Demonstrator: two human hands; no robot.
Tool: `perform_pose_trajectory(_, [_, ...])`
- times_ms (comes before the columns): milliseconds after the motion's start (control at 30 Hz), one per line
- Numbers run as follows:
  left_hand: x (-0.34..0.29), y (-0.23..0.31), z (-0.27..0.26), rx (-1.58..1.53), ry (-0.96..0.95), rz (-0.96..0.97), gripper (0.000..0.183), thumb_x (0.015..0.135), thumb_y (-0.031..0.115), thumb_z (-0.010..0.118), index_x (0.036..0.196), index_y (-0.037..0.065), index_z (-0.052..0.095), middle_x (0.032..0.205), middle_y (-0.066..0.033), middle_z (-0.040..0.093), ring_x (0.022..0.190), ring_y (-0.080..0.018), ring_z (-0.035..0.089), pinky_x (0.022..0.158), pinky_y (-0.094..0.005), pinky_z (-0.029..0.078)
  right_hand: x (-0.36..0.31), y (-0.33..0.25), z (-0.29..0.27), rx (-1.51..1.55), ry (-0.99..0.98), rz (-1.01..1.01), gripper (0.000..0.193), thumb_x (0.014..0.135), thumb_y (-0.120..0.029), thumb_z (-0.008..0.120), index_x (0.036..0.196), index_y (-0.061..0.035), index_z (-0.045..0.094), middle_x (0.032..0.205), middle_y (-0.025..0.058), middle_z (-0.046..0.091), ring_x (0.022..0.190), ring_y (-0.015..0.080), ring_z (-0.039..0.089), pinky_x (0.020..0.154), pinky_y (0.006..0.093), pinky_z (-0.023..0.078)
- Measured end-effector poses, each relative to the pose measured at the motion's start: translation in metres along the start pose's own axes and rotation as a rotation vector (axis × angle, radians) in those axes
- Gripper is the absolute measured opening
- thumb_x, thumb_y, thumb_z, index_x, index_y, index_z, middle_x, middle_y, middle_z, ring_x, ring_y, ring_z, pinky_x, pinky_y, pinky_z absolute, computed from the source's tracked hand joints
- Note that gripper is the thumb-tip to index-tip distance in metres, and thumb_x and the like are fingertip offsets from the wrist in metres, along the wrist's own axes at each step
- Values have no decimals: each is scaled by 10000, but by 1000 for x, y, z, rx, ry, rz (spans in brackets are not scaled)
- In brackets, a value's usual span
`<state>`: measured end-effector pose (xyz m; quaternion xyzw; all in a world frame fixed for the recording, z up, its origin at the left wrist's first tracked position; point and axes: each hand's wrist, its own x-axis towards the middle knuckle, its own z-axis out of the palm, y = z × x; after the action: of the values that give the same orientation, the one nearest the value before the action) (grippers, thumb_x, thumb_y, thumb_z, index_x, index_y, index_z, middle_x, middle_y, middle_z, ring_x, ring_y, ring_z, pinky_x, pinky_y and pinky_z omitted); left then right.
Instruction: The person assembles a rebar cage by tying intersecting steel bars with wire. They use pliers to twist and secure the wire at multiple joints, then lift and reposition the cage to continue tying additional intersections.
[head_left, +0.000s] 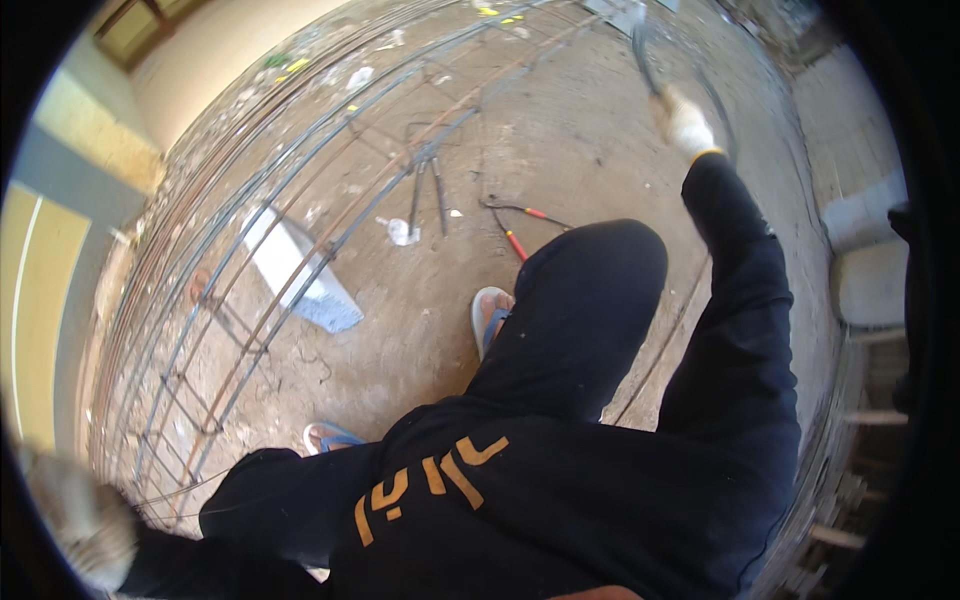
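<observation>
My right hand [686, 122], in a white glove with a yellow cuff edge, reaches far out at the upper right. Its fingers are closed round a dark wire bundle [642, 58] that curves away beyond it; motion blurs the details. My left hand [85, 520], also gloved, is at the lower left rim beside the near end of a long rebar cage [330, 250]. That hand is smeared, and its fingers cannot be made out. Pincers with red handles [516, 243] lie on the ground by my right foot.
A pale block [295, 268] lies within the cage's span. A dark two-legged metal piece [428, 190] leans near the cage bars. Long loose rods [165, 270] run along the left, by a yellow and grey wall [90, 130]. Another wall [840, 200] stands at right.
</observation>
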<state>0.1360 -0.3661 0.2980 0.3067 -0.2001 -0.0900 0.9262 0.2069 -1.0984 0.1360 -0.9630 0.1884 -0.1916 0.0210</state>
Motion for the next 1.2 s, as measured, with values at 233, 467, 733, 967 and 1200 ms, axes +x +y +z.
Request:
perform_pose_trajectory(233, [-19, -234, -2, 350, 189, -539, 243, 1042, 228, 467, 1080, 22, 590, 622, -22, 601, 443, -35, 417, 418, -176, 287, -27, -204, -33, 522, -421, -552, 490, 871, -444, 675, 1140, -35, 680, 1038, 191, 697, 906, 317, 686, 811, 377, 549])
perform_pose_trajectory(467, [-34, -277, -38, 595, 142, -644, 202, 1038, 155, 459, 1102, 18, 592, 747, -49, 640, 550, -60, 535, 485, -196, 398, -110, -327, -64, 968, -1223, -570, 387, 948, -323, 651, 1154, 3, 674, 883, 75, 702, 567, 94, 554, 531, 239, 449])
perform_pose_trajectory(733, [-57, -300, -64, 414, 73, -782, 195, 1015, 136, 519, 1135, 2, 596, 863, -55, 668, 687, -84, 617, 624, -219, 508, -148, -323, -29, 1278, -1297, -151, 311, 942, -187, 663, 1184, 7, 654, 920, 64, 719, 601, 40, 560, 515, 189, 435])
perform_pose_trajectory(967, [-53, -280, -58, 588, 189, -516, 181, 948, 24, 613, 1114, -49, 612, 930, -110, 696, 805, -144, 683, 707, -261, 554, -159, -326, -9, 1297, -1239, -256, 324, 945, -186, 653, 1197, 18, 636, 967, 80, 720, 603, 52, 568, 513, 191, 438])
perform_pose_trajectory(1200, [-78, -239, -49, 647, 218, -607, 149, 941, 14, 625, 1076, -49, 610, 911, -101, 708, 829, -139, 685, 732, -242, 541, -141, -354, -12, 1522, -1245, -318, 413, 1007, -232, 539, 1342, 8, 521, 1033, 112, 710, 677, 95, 633, 568, 213, 502])
